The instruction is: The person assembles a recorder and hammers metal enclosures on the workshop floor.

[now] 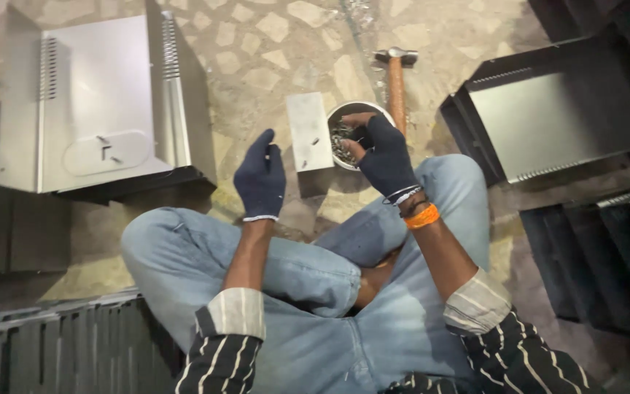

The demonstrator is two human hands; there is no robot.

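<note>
This is a small metalworking workshop, with the work done on the ground. The floor [271,44] is rough stone crazy paving, dusty and stained. Folded sheet-metal boxes lie about it: a bright vented casing [96,102] on the left, an open dark tray [555,117] on the right, and stacks of dark slotted panels [52,350] along the edges. A hammer [396,80] rests on the paving beside a bowl [351,135] of small metal fasteners and a grey block [309,131]. The person sits cross-legged in work gloves.
</note>
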